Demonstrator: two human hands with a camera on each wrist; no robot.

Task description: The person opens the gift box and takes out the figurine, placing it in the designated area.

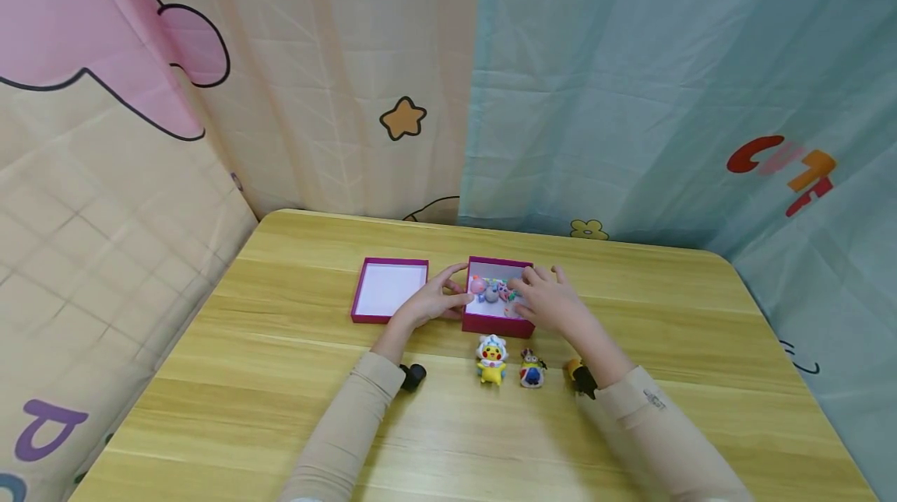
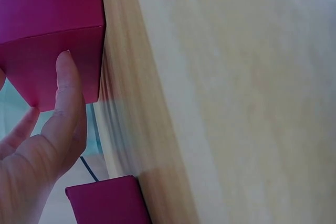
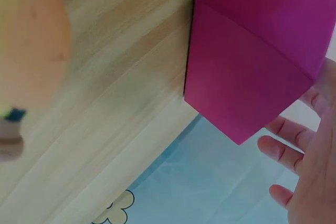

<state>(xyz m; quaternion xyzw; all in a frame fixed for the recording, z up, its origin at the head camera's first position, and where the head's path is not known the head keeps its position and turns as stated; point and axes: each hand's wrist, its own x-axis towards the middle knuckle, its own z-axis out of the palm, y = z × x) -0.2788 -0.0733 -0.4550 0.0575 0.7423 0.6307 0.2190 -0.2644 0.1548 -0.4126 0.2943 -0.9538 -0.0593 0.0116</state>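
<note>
A magenta box (image 1: pixel 497 324) with a pale inside stands open at the middle of the table and holds several small colourful figures (image 1: pixel 492 293). My left hand (image 1: pixel 430 302) touches its left side, the thumb at the rim. In the left wrist view, one straight finger (image 2: pixel 67 80) lies along the box wall. Over the right rim reaches my right hand (image 1: pixel 550 301), its fingertips down among the figures. The right wrist view shows several fingers (image 3: pixel 286 153) spread beside the box; the other fingertips are hidden behind it, so I cannot tell whether they pinch a figure.
Left of the box lies its magenta-edged lid (image 1: pixel 388 292), white inside up. In front of the box are a yellow figure in a white hood (image 1: pixel 492 362), a smaller figure with blue (image 1: pixel 532 370), and a yellow-black one (image 1: pixel 580 377) by the right forearm. Patterned curtains (image 1: pixel 336 97) hang behind.
</note>
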